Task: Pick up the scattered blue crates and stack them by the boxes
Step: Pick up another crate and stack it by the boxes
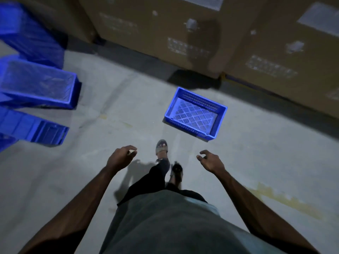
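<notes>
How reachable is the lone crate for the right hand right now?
Probably yes, after a step: only bare floor lies between the empty right hand and the crate, which sits upright and open.

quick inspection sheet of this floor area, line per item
surface: grey concrete floor, yellowish stain at the right
job's things: one blue slotted plastic crate, upright and empty on the floor, near the brown cardboard boxes but apart from them; more blue plastic crates at the left, at odd angles, blurred
clutter: nothing seen
hands: left hand and right hand held out low, fingers loosely curled, holding nothing
cables: nothing seen
surroundings: dim light; the boxes line the far side; a sandalled foot on the floor short of the lone crate
</notes>
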### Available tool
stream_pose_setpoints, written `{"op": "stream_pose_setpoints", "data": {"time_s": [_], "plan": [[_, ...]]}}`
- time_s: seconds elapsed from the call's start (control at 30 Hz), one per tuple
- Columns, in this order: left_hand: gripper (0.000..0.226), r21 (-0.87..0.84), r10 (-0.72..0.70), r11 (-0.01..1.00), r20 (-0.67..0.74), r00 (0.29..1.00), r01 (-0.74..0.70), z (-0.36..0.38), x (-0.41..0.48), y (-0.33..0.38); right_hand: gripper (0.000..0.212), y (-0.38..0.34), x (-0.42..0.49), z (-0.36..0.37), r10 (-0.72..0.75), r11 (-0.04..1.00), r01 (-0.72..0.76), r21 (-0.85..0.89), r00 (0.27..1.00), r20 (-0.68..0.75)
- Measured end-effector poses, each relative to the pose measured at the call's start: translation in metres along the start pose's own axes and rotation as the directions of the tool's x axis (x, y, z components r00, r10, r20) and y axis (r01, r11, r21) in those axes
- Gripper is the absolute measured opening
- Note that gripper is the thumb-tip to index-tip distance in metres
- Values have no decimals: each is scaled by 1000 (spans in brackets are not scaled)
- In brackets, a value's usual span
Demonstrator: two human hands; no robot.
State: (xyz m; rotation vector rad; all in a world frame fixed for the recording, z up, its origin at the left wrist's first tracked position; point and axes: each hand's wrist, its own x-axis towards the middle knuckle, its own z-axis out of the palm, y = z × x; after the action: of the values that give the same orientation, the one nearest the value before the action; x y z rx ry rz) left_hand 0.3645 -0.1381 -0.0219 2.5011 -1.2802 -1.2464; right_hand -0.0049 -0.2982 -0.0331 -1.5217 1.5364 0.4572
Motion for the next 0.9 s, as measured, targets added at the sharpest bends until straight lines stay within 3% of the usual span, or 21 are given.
{"op": "stream_pose_setpoints", "data": {"time_s": [0.1, 0.4, 0.63, 0.8, 0.9], "plan": [[12, -116, -137, 985, -92, 986, 126, 21, -53, -43, 42, -20, -11, 16, -66, 992, 71, -100, 997, 50], [26, -352, -408, 867, -96, 908, 352, 78, -194, -159, 43, -98, -41, 90, -220, 902, 284, -326, 950, 220], [23, -558, -508, 744, -114, 854, 368, 104, -284, -282, 42, -199, -69, 209, -274, 779, 393, -488, 914, 299], [22, -693, -591, 634, -146, 794, 344, 103, -338, -379, 33, -281, -106, 326, -341, 807, 416, -418, 908, 245], [51, -736, -595, 606, -167, 786, 303, 102, -368, -434, 31, -335, -139, 396, -391, 742, 491, -457, 870, 300]]}}
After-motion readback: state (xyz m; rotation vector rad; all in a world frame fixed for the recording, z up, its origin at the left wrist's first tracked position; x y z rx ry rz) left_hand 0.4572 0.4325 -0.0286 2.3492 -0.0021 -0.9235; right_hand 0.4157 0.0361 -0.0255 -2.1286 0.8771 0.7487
